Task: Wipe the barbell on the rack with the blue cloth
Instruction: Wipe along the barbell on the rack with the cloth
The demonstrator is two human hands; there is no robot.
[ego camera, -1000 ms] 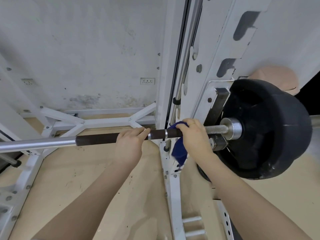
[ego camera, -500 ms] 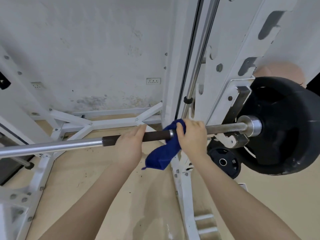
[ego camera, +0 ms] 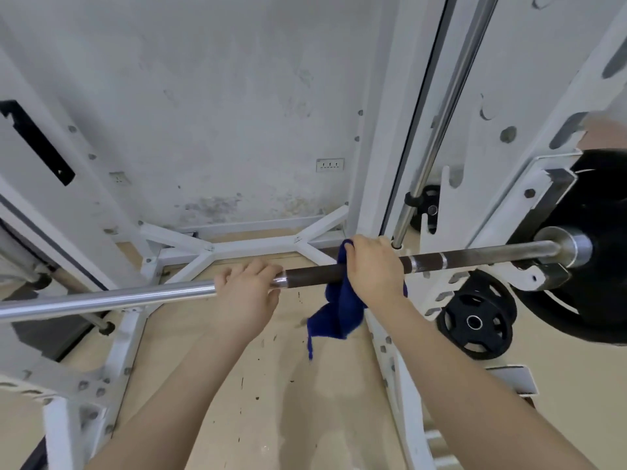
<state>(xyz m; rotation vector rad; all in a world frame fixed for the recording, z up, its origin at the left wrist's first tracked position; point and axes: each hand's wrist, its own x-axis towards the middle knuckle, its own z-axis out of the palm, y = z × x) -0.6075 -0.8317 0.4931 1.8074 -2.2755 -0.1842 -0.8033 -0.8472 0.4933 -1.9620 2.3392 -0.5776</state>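
The right hand [ego camera: 375,266] is curling over the long steel barbell [ego camera: 112,298], gripping a soft dark-blue cloth [ego camera: 334,313] around its dark knurled section; the cloth's tail is hanging toward six o'clock. At nine o'clock of it, the left hand [ego camera: 246,293] is wrapping the smooth shaft on the white metal rack [ego camera: 529,205].

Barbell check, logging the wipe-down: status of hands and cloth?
Left hand grips the barbell bare. Right hand wraps the blue cloth around the dark section. Nothing in the way.
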